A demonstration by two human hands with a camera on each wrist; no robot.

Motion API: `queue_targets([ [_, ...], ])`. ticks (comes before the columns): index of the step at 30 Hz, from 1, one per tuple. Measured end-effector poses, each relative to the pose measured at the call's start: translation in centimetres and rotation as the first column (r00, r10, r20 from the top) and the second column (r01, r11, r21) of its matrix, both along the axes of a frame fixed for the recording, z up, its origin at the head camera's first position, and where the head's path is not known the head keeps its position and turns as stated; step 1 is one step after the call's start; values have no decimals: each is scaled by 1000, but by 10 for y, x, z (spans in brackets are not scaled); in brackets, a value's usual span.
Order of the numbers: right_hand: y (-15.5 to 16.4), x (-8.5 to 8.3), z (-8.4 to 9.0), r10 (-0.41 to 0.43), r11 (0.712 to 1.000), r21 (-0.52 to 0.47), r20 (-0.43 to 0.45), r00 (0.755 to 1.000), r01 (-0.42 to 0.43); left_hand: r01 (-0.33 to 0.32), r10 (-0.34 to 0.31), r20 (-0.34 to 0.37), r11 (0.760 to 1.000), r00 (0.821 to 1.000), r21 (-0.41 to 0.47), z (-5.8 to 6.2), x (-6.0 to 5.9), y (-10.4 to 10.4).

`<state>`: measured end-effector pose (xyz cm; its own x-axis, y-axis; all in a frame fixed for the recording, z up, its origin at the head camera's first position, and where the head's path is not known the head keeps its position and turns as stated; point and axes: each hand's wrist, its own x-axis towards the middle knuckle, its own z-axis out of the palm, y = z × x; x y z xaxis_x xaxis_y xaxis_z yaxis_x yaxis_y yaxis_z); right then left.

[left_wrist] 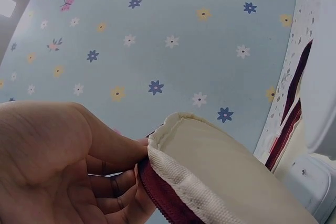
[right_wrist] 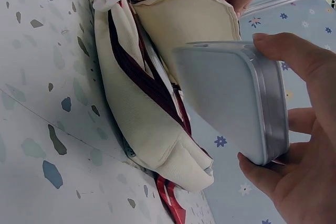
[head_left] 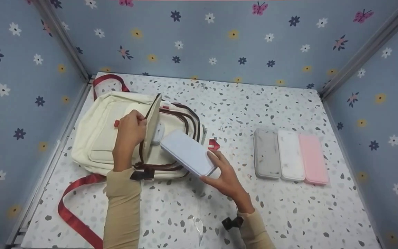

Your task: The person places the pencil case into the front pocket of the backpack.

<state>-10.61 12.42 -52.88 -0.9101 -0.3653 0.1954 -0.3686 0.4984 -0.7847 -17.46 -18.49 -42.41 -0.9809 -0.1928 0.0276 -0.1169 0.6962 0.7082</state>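
A cream backpack point(head_left: 98, 135) with dark red zippers and red straps lies on the speckled table point(head_left: 219, 207) at the left. My left hand point(head_left: 130, 129) pinches the edge of its front flap point(head_left: 151, 122) and holds it lifted, so the pocket gapes. The flap edge point(left_wrist: 210, 177) sits between my fingers point(left_wrist: 113, 153) in the left wrist view. My right hand point(head_left: 225, 176) grips a light blue tin case point(head_left: 188, 152) by its near end, its far end pointing into the opening. The case point(right_wrist: 231, 98) hangs just outside the backpack point(right_wrist: 152, 103). A white object point(head_left: 157, 133) lies inside.
Three more cases lie side by side at the right of the table: grey point(head_left: 266, 153), white point(head_left: 290, 155) and pink point(head_left: 313, 158). Blue flowered walls close in the table on three sides. A red strap point(head_left: 73, 214) trails toward the front left.
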Motion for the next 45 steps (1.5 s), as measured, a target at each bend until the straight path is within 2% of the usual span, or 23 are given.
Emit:
queue_targets([
  [8,-2,-7,1,62,996,53,57,996,-65,14,-15,-37,1000,999,-4,-2,1,0],
  [14,-8,-11,1,139,988,56,87,986,-144,10,-11,-37,1000,999,-9,-3,3,-1],
  [27,-28,-28,6,222,967,101,119,968,-234,13,-15,32,999,999,35,-2,4,-3],
  [38,-45,-43,8,283,936,161,179,942,-312,8,-9,26,1000,1000,30,-2,3,-1],
  [41,-49,-46,8,274,938,167,179,945,-304,9,-10,24,999,1000,38,-3,3,-1],
  [45,-55,-50,4,215,960,145,164,963,-239,9,-11,25,999,1000,45,-2,3,-1],
])
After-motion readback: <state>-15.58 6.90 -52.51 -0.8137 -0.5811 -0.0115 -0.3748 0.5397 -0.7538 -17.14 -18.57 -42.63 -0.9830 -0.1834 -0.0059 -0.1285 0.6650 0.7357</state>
